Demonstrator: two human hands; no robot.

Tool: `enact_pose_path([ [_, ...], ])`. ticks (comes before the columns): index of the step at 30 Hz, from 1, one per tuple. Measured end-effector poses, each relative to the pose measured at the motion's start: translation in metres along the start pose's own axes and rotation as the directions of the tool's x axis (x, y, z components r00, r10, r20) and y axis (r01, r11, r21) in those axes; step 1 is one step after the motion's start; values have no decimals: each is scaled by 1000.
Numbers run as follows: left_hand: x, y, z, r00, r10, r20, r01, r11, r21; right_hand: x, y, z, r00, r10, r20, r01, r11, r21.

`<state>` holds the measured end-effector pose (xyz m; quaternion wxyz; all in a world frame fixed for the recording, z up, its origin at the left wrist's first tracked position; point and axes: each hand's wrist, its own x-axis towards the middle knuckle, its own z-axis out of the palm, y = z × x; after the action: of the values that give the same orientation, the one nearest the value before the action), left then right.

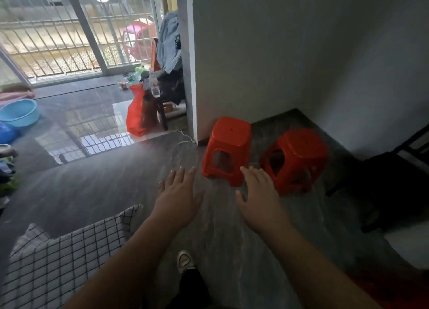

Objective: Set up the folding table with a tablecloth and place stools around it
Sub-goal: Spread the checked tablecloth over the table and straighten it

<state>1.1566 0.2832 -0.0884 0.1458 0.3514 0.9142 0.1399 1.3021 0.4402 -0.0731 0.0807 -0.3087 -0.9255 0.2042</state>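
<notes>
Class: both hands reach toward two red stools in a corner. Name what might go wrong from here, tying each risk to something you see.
1. The left hand and right hand are open and empty; lifting the left stool and right stool one-handed, either might slip.
2. The white cord lying on the floor could catch the shoe.
3. That floor looks glossy, so a step may slide.

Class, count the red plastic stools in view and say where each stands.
2. The left stool stands by the corner of the white wall; the right stool stands just beside it. A red patch at the lower right edge might be another.
</notes>
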Motion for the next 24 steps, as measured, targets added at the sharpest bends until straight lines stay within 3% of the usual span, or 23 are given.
enact_pose_path([
  [9, 167, -97, -79, 987, -163, -14, 163, 986, 45, 217, -87, 39, 984, -178, -30, 178, 984, 14],
  [17, 284, -177, -118, 932, -351, -90, 353, 936, 5, 388, -135, 75, 957, -263, 122, 253, 963, 90],
  [21, 341, -214, -130, 873, -473, -120, 476, 879, 0, 479, -169, 106, 907, -378, 187, 362, 925, 115],
  [24, 379, -238, -143, 808, -579, -109, 578, 815, -39, 548, -199, 138, 818, -512, 263, 514, 855, 66],
])
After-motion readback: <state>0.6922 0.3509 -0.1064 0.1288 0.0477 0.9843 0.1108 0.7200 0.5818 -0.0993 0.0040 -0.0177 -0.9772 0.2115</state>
